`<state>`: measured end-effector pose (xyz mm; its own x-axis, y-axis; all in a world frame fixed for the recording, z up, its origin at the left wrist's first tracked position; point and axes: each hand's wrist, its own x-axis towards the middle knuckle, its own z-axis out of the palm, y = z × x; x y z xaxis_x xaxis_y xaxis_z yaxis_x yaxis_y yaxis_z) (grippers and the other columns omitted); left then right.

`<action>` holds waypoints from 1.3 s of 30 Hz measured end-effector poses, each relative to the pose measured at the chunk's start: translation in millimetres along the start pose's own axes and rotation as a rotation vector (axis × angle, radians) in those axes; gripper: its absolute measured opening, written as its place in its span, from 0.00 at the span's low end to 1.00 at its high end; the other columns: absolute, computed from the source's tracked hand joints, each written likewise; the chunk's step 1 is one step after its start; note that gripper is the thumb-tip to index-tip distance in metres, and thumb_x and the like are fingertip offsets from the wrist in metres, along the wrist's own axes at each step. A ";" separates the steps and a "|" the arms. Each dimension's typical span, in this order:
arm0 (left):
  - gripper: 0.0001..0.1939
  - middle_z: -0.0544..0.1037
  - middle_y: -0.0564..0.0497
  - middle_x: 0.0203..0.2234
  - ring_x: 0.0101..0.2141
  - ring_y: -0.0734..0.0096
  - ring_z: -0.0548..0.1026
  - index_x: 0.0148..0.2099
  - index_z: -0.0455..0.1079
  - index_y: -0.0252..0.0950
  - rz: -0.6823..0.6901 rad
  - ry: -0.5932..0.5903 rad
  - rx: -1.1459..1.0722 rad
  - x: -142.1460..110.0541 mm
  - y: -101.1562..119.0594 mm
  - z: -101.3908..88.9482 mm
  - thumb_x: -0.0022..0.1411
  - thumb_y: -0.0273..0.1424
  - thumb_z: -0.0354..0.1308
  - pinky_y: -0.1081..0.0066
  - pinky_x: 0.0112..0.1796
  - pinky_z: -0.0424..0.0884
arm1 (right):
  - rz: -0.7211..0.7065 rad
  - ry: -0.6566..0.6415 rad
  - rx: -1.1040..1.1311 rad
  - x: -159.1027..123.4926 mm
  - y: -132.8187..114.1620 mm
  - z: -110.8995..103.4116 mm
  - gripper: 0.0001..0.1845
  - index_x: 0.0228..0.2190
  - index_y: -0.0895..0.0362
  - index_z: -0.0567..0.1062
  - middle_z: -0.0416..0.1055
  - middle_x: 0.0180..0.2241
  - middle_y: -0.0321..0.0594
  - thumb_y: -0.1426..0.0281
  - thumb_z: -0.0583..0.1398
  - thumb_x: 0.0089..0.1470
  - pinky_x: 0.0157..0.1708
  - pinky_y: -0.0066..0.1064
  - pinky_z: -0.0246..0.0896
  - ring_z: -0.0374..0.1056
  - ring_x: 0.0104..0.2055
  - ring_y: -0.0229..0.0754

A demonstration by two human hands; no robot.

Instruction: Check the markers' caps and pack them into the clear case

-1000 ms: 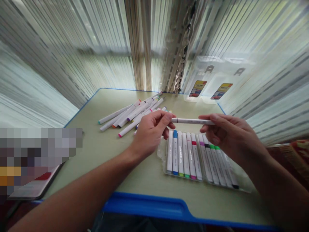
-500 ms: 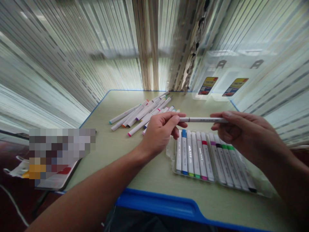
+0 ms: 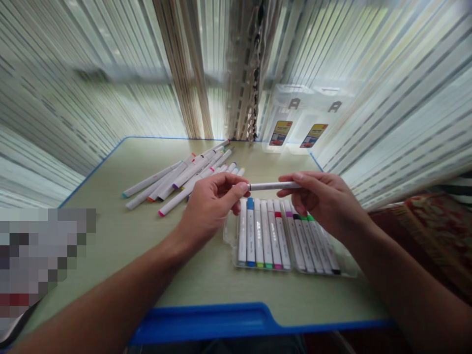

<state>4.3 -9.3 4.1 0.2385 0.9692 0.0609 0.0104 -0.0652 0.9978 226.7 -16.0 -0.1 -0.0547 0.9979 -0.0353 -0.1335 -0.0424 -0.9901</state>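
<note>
A white marker (image 3: 271,186) is held level above the table by both hands. My left hand (image 3: 210,206) pinches its left end between thumb and fingers. My right hand (image 3: 324,201) grips its right end with curled fingers. Right below them lies a clear plastic case (image 3: 348,269) with several markers side by side, their coloured caps showing. A loose pile of markers (image 3: 184,174) lies on the table to the left of my left hand.
The pale green table (image 3: 121,236) has a blue rim (image 3: 206,322) along the near edge. Two clear marker packs (image 3: 298,128) lean at the back right. Striped curtains hang close behind and on both sides. A blurred patch covers the lower left.
Both hands keep hold of the same marker. The view has swung, so hands, case and pile now sit further left in the picture. My right hand has slid along the marker toward the left hand.
</note>
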 end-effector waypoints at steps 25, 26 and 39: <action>0.11 0.78 0.51 0.24 0.23 0.72 0.71 0.38 0.79 0.33 0.006 -0.089 0.242 -3.6 -0.9 2.8 0.58 0.36 0.66 0.75 0.23 0.63 | -0.117 -0.134 -0.389 -2.8 0.5 0.7 0.17 0.28 0.59 0.81 0.76 0.24 0.39 0.59 0.73 0.44 0.19 0.25 0.59 0.65 0.21 0.33; 0.11 0.78 0.50 0.25 0.23 0.72 0.72 0.39 0.79 0.33 0.015 -0.101 0.252 -4.3 -1.9 2.9 0.59 0.36 0.66 0.74 0.23 0.64 | -0.136 -0.141 -0.435 -3.4 0.3 1.3 0.17 0.29 0.59 0.81 0.77 0.25 0.40 0.58 0.73 0.44 0.20 0.25 0.60 0.66 0.22 0.35; 0.13 0.84 0.48 0.33 0.30 0.69 0.79 0.44 0.81 0.36 0.055 -0.195 0.282 -11.1 -3.0 6.9 0.62 0.38 0.65 0.74 0.30 0.71 | -0.261 -0.177 -0.638 -8.5 2.8 2.8 0.14 0.29 0.58 0.83 0.80 0.26 0.41 0.59 0.71 0.48 0.25 0.28 0.62 0.71 0.27 0.39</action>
<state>8.3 -21.5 0.3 0.4269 0.9006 0.0812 0.2538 -0.2055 0.9452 224.0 -24.8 -2.3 -0.2668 0.9463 0.1827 0.4385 0.2880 -0.8513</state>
